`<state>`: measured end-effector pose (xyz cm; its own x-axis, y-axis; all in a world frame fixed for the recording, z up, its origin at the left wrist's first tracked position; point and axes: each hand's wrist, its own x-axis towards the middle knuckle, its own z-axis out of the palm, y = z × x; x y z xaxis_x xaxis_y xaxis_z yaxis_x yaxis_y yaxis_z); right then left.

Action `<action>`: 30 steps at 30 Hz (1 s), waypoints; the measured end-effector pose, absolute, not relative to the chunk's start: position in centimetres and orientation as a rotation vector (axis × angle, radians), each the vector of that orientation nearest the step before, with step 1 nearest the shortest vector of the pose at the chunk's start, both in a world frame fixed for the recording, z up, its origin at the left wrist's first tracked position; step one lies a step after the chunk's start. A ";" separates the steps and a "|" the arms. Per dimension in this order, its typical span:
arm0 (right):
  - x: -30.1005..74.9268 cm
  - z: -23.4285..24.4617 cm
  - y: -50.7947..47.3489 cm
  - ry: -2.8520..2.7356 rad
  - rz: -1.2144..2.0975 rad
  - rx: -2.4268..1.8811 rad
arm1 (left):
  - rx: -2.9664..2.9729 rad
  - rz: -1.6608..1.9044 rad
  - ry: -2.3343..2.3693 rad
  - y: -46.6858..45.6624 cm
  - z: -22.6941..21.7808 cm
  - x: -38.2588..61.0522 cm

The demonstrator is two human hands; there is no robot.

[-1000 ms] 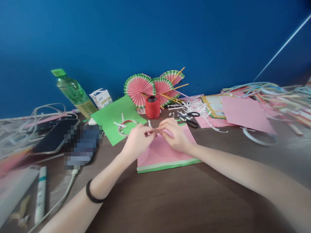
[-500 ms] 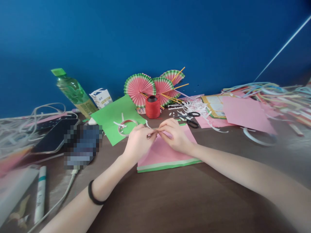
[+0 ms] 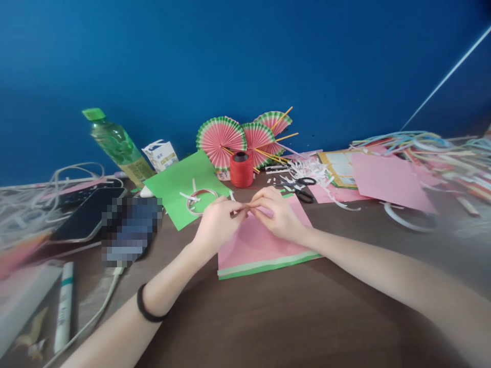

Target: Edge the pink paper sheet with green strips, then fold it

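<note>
A pink sheet of paper [image 3: 264,240] with a pale and green band along its near edge lies on the table in front of me. Over its far edge, my left hand [image 3: 222,217] and my right hand [image 3: 274,214] meet with fingertips almost touching. Both hands are closed in a pinch on the paper's far edge, and the fingers hide most of what they grip. Just beyond them stands a spool of red thread [image 3: 241,171]. Left of my left hand, a roll of tape [image 3: 187,204] rests on a green sheet [image 3: 169,184].
Pleated watermelon-coloured fans [image 3: 220,135] lean against the blue wall. Scissors [image 3: 305,196] and white paper scraps [image 3: 307,171] lie to the right, near another pink sheet [image 3: 387,179]. On the left are a green bottle [image 3: 118,145], a small carton [image 3: 160,155], phones [image 3: 90,214] and a marker [image 3: 64,306].
The near edge of the pink paper has shifted slightly towards me, and more of its pale and green band shows. Both hands keep their pinch in nearly the same place.
</note>
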<state>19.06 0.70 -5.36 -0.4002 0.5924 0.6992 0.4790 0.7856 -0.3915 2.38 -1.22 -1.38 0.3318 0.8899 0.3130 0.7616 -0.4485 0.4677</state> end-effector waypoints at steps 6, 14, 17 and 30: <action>19.0 -5.2 0.5 -2.042 0.225 -0.761 | 2.313 0.788 1.476 -1.2 -1.4 2.4; 19.0 -4.8 0.5 -2.015 0.366 -0.788 | 2.203 0.815 1.424 -0.8 -1.5 2.0; 19.0 -4.6 0.5 -2.017 0.370 -0.784 | 2.187 0.800 1.403 -0.8 -1.4 1.9; 19.1 -4.6 0.7 -2.097 0.082 -0.820 | 2.154 0.764 1.387 -0.7 -1.1 1.9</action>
